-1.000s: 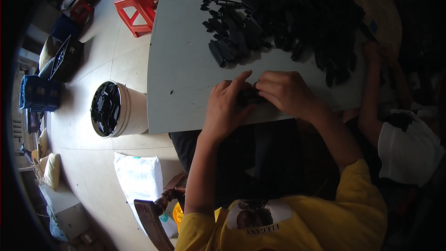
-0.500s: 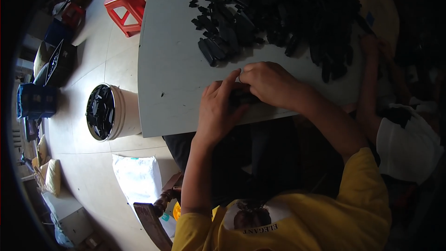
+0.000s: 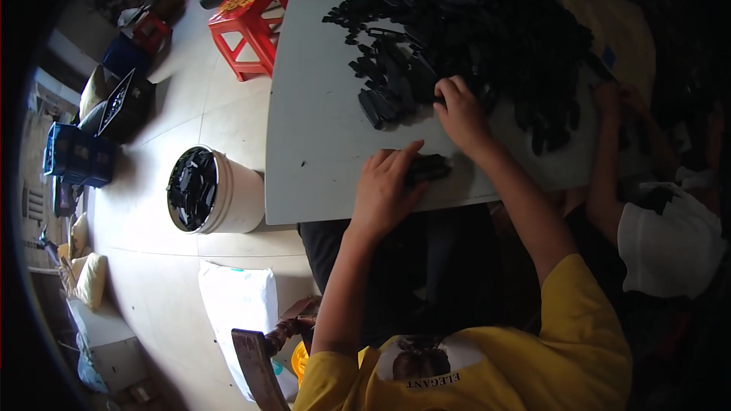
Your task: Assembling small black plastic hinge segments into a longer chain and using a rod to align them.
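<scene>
A small black part (image 3: 428, 168) is held down near the front edge of the grey tabletop (image 3: 320, 137) by the left hand (image 3: 387, 186), fingers curled on it. The big black pile (image 3: 472, 38) behind it is touched by the right hand (image 3: 461, 113), fingers bent. A white bucket (image 3: 228, 194) is seen left of the tabletop.

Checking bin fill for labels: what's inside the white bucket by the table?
The white bucket holds black parts like those in the pile on the table, reaching close to the rim. Anything below that top layer, and the bucket's bottom, is covered.
</scene>
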`<action>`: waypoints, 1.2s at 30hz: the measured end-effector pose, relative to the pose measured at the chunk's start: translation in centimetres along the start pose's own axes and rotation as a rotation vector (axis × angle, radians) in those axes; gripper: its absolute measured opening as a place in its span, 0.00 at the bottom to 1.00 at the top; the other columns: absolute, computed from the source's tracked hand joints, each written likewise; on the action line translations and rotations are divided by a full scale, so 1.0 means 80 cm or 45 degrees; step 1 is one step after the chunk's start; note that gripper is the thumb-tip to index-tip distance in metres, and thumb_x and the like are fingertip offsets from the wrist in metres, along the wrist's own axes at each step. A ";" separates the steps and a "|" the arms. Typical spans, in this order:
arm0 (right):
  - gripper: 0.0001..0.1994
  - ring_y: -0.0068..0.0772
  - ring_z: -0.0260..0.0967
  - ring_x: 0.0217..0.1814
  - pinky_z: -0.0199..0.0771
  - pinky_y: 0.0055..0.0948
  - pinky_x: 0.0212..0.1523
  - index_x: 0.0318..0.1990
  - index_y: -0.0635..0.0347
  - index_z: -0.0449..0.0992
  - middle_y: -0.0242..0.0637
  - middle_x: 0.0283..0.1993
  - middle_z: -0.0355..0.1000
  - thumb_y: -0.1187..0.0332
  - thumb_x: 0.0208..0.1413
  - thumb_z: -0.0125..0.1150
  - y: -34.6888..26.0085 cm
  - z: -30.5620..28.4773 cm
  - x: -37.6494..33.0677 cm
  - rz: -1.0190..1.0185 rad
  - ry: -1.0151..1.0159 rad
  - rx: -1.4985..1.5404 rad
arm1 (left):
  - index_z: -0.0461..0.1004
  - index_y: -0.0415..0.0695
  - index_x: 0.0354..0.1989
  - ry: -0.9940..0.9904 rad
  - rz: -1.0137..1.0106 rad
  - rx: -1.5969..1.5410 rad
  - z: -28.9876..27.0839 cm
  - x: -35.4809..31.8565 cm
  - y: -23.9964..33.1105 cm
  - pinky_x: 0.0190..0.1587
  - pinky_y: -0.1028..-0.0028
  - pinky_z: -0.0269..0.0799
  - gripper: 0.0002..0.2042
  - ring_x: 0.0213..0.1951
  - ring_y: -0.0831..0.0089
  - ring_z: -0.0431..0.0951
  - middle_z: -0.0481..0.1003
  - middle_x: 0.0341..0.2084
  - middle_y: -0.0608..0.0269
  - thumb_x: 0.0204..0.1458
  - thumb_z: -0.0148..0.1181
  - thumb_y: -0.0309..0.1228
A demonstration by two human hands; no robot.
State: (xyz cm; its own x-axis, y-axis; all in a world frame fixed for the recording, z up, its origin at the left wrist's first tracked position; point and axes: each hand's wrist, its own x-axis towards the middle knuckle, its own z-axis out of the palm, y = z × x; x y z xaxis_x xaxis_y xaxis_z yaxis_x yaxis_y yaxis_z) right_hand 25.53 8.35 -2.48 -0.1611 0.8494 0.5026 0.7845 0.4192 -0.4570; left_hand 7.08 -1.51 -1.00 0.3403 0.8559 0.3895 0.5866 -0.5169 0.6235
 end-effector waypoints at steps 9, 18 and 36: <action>0.08 0.26 0.70 0.31 0.71 0.27 0.32 0.41 0.63 0.73 0.35 0.40 0.69 0.77 0.52 0.59 0.024 -0.031 -0.059 0.009 -0.112 0.228 | 0.69 0.40 0.48 0.346 -0.293 -0.254 -0.019 0.024 -0.023 0.45 0.64 0.67 0.16 0.42 0.55 0.71 0.70 0.40 0.52 0.50 0.60 0.27; 0.02 0.14 0.63 0.23 0.65 0.15 0.24 0.34 0.64 0.76 0.29 0.33 0.70 0.76 0.53 0.61 0.011 -0.052 -0.059 0.238 -0.192 0.443 | 0.70 0.43 0.40 0.302 -0.589 0.436 -0.028 0.058 -0.079 0.43 0.62 0.64 0.16 0.42 0.57 0.71 0.71 0.37 0.57 0.49 0.62 0.40; 0.03 0.31 0.71 0.29 0.71 0.27 0.30 0.28 0.62 0.78 0.33 0.31 0.72 0.74 0.47 0.65 -0.054 -0.071 -0.045 -0.207 -0.609 0.373 | 0.72 0.49 0.44 -0.014 -0.144 0.169 0.001 -0.005 0.003 0.49 0.67 0.58 0.23 0.45 0.64 0.68 0.71 0.39 0.66 0.35 0.69 0.31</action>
State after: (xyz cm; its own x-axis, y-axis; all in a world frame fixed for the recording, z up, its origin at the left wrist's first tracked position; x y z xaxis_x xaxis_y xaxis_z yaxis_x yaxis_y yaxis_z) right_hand 26.10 1.68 1.89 -0.5716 0.7884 0.2274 0.5395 0.5699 -0.6197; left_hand 7.19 -1.96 -1.07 0.2746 0.9088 0.3141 0.7133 -0.4116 0.5673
